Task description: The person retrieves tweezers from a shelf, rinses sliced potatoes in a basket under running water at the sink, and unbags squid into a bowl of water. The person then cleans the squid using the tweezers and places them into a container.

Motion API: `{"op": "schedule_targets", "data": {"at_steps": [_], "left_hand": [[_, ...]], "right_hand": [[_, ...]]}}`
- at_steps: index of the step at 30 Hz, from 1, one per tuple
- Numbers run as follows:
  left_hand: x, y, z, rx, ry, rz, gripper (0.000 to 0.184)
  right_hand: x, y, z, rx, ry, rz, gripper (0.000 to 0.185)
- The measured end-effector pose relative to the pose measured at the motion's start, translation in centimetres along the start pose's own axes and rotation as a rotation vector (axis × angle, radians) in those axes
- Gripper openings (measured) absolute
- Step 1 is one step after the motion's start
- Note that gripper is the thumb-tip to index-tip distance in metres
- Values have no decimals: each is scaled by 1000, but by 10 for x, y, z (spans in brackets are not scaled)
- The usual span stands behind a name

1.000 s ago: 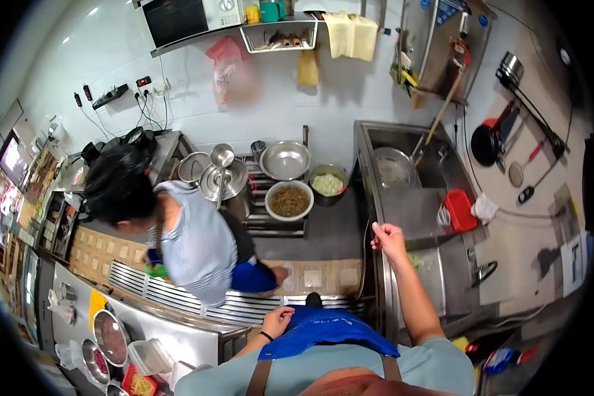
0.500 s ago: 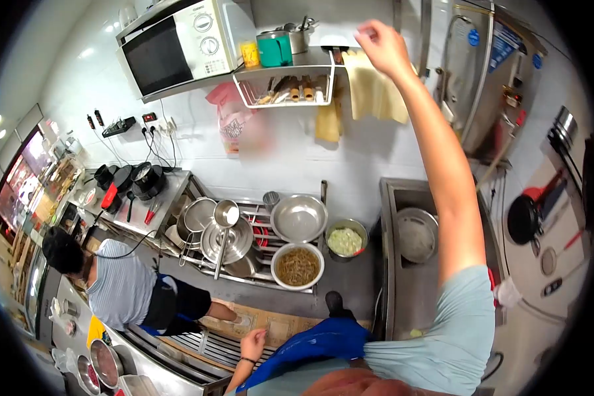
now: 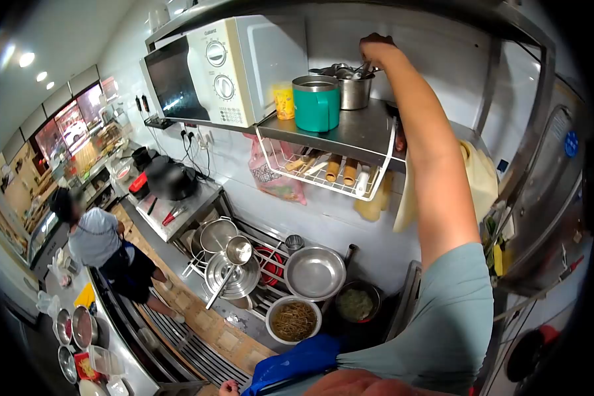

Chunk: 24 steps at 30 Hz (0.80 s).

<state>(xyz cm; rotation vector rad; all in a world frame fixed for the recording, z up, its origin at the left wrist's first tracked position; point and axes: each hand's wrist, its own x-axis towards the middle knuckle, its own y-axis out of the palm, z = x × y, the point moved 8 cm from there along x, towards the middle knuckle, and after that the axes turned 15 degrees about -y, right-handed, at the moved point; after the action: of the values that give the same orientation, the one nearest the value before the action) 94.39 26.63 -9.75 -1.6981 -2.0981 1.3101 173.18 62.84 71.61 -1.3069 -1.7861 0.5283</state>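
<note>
My right hand [image 3: 378, 49] reaches up to the high steel shelf, over a metal pot [image 3: 355, 92] holding several metal utensils [image 3: 344, 70]. Its fingers point down and are closed around the upper end of one utensil; which kind is too small to make out. Beside the pot, toward the microwave, stand a green mug [image 3: 316, 105] with a steel rim and a yellow container [image 3: 284, 102]. Only a small part of my left hand [image 3: 229, 388] shows at the bottom edge, low by my blue apron [image 3: 297, 363]; most of its fingers are cut off.
A microwave [image 3: 247, 72] stands left on the shelf, and a white wire basket [image 3: 323, 173] hangs below. Lower down are a steel bowl [image 3: 315, 272], a bowl of brown strips [image 3: 294, 321], a dark pot [image 3: 358, 302] and a ladle [image 3: 228, 270]. A co-worker [image 3: 109, 247] stands at left.
My right hand has moved from the air near the hanging cloths to the utensil pot. The view has shifted up and closer to the shelf. My left hand has slipped mostly out of view.
</note>
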Motion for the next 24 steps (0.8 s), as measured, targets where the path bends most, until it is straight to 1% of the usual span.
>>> {"op": "schedule_targets", "data": {"at_steps": [1, 3, 4, 5, 6, 7, 8, 9, 10, 12, 13, 15, 16, 17, 19, 20, 21, 23, 24], "left_hand": [[-4, 5, -4, -86, 72, -33, 39], [-4, 22, -5, -71, 78, -38, 38], [-5, 27, -7, -53, 95, -45, 37], [-1, 28, -7, -58, 91, -44, 37], [5, 32, -9, -3, 14, 76, 36], [4, 36, -13, 53, -62, 197, 34], [3, 38, -9, 106, -109, 140, 33], [2, 38, -8, 75, -102, 123, 33], [1, 38, -9, 43, -82, 111, 33], [-3, 37, -6, 0, -67, 93, 33], [-4, 36, -3, -12, -66, 85, 33], [-7, 36, 5, -34, -71, 76, 32], [-9, 37, 9, -46, -75, 71, 32], [-13, 38, 15, -56, -80, 65, 32], [-17, 39, 21, -77, -86, 53, 32], [-20, 38, 26, -86, -89, 47, 32], [-22, 37, 30, -96, -91, 41, 32], [-26, 35, 40, -114, -99, 25, 32], [-28, 34, 44, -121, -103, 18, 32]], "right_hand": [[2, -7, 7, 1, -14, 2, 16], [-1, -15, 6, 191, 102, 88, 15], [3, -12, 5, 189, 93, 88, 15], [5, -7, 6, 247, 37, 103, 16], [7, -2, 6, 307, -18, 120, 18], [11, 3, 2, 306, -20, 122, 18], [15, 11, -1, 230, -56, 189, 17], [15, 16, 0, 154, -92, 254, 16], [12, 16, -2, 154, -93, 254, 16], [14, -14, 0, 72, -190, 1, 12], [10, -26, 3, 71, -195, -5, 12], [3, -55, -1, -46, -69, -47, 10], [1, -65, -3, -46, -54, -105, 10], [2, -65, -7, -50, -65, -110, 10], [2, -76, -7, -229, -141, -232, 10], [-9, -83, -1, -227, -192, -337, 9], [-10, -84, 1, -227, -199, -341, 9], [-10, -79, -13, -77, -64, -302, 9], [-13, -79, -13, -75, -119, -332, 7]]}}
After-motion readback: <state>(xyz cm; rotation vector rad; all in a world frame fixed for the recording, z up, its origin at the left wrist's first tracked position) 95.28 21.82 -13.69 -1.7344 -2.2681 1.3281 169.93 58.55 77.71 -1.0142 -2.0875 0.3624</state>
